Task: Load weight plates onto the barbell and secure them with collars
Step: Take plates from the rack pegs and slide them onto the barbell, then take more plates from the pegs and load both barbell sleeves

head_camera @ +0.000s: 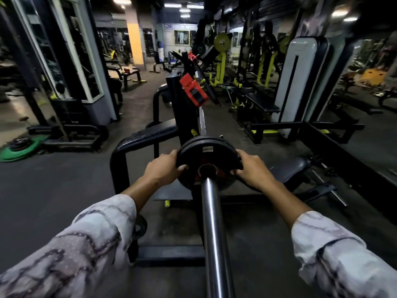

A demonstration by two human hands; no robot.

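A black weight plate (207,154) sits threaded on the steel barbell (212,222) sleeve, which runs from the bottom of the view up through the plate's centre hole toward the black rack upright (178,108) beyond it. The left hand (163,168) has its grip curled round the plate's left rim, and the right hand (252,168) has its grip curled round the right rim. Beyond the plate, a red catch (193,91) juts from the rack upright beside the bar, and green plates (19,149) lie on the floor far left of the barbell.

White label on the weight plate (207,153); print too small to read.
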